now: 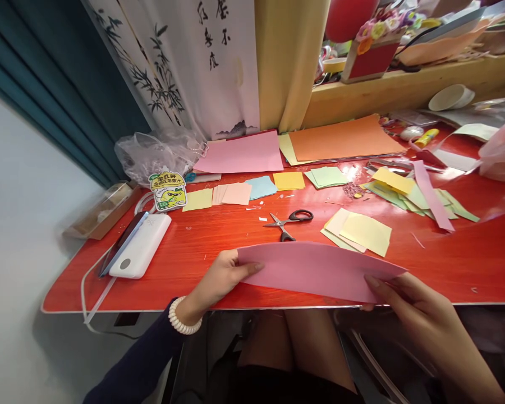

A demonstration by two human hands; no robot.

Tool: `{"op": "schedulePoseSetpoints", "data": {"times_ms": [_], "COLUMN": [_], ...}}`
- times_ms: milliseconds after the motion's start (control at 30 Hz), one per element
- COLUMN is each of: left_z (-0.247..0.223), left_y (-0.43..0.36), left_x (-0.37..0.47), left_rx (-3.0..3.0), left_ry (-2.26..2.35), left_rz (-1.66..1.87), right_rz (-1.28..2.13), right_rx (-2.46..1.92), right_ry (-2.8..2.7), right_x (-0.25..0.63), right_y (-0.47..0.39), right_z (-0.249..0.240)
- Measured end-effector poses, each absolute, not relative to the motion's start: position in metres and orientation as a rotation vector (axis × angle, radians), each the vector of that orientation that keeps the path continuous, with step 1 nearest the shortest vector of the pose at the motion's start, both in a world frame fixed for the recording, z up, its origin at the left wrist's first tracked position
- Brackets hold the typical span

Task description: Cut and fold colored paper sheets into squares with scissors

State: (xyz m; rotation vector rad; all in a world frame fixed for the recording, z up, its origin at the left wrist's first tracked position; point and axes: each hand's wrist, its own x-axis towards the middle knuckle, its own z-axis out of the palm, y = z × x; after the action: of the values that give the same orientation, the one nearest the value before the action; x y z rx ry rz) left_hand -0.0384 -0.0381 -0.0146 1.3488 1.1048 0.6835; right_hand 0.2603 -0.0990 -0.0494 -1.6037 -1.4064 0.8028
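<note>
A long strip of pink paper [311,272] is stretched between my hands over the table's front edge, slightly bowed. My left hand [225,275], with a cream coil band at the wrist, pinches its left end, thumb on top. At the other end my right hand [412,297] grips the paper, thumb on top and fingers behind. Just beyond the strip lie scissors [283,223] with black handles, blades apart. To their right is a small pile of pale yellow and pink paper squares [366,231].
The red table [172,241] bears a row of coloured paper squares [235,194], with pink sheets [244,152] and orange sheets [345,138] behind. A white power bank [141,247] with a cable lies left. Paper offcuts [433,196] and a pink bag [503,151] are at right.
</note>
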Motion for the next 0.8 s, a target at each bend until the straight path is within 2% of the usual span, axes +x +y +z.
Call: {"op": "schedulePoseSetpoints", "data": {"times_ms": [133, 300, 533, 800], "left_z": [-0.014, -0.008, -0.01, -0.014], "left_y": [-0.038, -0.039, -0.039, -0.039], "left_x": [-0.038, -0.036, -0.04, -0.042], "left_rx": [1.342, 1.47, 1.502, 1.548], "left_ry": [1.075, 1.085, 1.022, 1.014], "left_rz": [0.653, 0.718, 0.772, 0.762], "right_rz": [0.819, 0.673, 0.823, 0.807], "right_rx": [-1.605, -1.558, -1.467, -1.47], "right_ry": [-1.387, -1.304, -1.213, -1.208], "right_x": [0.259, 0.257, 0.253, 0.256], "right_y": [-0.099, -0.102, -0.101, -0.101], "right_z": [-0.053, -0.061, -0.063, -0.067]}}
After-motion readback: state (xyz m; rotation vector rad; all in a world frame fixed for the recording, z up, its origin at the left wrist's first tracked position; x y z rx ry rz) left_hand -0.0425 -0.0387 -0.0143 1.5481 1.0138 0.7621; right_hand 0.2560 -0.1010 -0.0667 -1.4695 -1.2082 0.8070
